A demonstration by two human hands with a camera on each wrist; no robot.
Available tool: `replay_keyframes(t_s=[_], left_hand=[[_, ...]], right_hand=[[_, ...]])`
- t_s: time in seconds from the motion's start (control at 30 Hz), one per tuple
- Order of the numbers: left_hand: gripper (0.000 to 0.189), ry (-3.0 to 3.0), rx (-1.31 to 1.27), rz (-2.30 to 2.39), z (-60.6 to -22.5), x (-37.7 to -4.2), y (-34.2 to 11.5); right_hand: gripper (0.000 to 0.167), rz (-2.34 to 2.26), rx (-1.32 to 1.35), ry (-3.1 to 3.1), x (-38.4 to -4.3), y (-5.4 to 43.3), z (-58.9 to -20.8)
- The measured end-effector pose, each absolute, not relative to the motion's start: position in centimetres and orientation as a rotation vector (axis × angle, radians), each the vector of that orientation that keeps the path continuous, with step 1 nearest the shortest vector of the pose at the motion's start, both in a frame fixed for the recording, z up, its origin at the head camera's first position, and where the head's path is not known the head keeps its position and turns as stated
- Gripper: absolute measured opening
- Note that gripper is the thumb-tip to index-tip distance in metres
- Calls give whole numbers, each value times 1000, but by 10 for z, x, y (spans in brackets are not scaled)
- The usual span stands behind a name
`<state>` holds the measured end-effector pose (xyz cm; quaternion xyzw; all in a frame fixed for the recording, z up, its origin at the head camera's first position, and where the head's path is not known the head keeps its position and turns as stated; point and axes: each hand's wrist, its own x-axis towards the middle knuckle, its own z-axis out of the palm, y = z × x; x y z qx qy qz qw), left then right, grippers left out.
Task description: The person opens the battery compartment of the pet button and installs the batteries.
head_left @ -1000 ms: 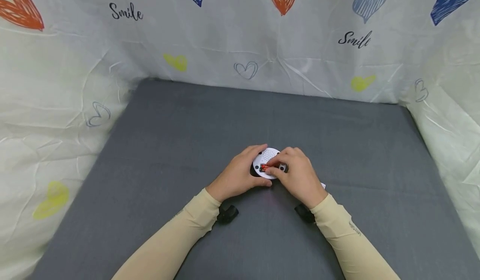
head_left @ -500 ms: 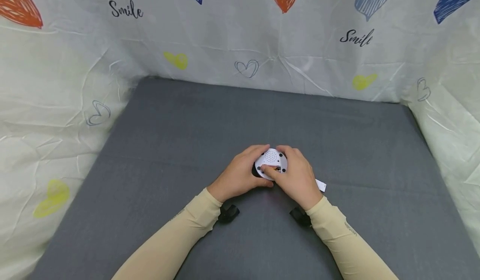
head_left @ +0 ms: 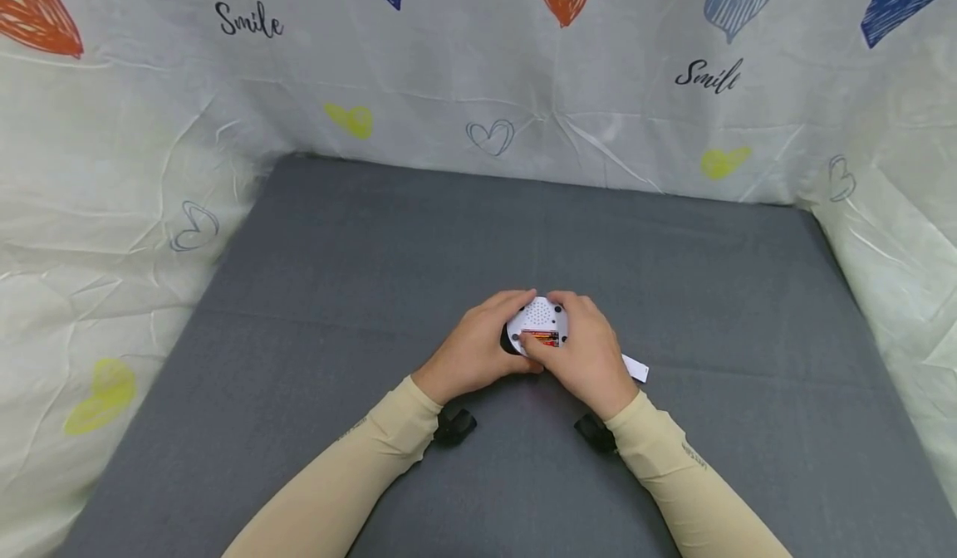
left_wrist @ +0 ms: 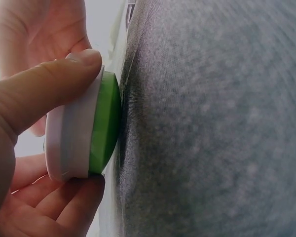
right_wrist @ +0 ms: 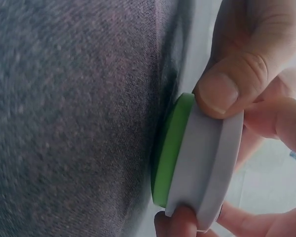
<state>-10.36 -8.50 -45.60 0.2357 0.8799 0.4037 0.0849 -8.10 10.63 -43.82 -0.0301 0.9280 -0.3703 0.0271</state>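
Note:
A round sound button (head_left: pixel 540 315) lies face down on the cloth, its white perforated back with small dark feet upward. Red batteries (head_left: pixel 544 338) show in the open slot in that back. Its green cap (right_wrist: pixel 170 153) faces the cloth. My left hand (head_left: pixel 478 344) grips the rim, thumb (left_wrist: pixel 54 81) on the near edge and fingers on the far edge. With the thumb over the back at the battery slot and the fingers round the far right edge, my right hand (head_left: pixel 591 354) holds the same button. The right hand hides part of the button.
A small flat white piece (head_left: pixel 635 368) lies just right of my right wrist. Grey cloth (head_left: pixel 449 234) covers the table. Pale curtains (head_left: pixel 419 76) printed with hearts and words stand at the back and sides.
The right hand was pinching a red battery over the slot. Its fingers then spread to the far edge, with the thumb over the batteries. The white piece shows more now.

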Motion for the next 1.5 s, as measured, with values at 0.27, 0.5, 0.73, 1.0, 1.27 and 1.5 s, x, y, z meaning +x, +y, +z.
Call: replay_keyframes(t_s=[0.27, 0.5, 0.73, 1.0, 1.27, 1.5], left_hand=[[95, 2631, 720, 1219, -453, -105, -82], [97, 2641, 681, 1183, -453, -108, -80], [100, 2607, 649, 1173, -453, -111, -77], [103, 2596, 640, 1076, -447, -126, -81], [103, 2594, 743, 954, -441, -140, -85], [103, 2586, 752, 957, -441, -138, -85]], right_hand=[[64, -1116, -103, 2893, -81, 108, -437], [62, -1069, -237, 2917, -83, 127, -429], [43, -929, -287, 3049, -70, 177, -421], [24, -759, -277, 3080, -44, 209, -437], [19, -706, -343, 3105, -42, 214, -446], [19, -664, -383, 3166, -42, 207, -453]])
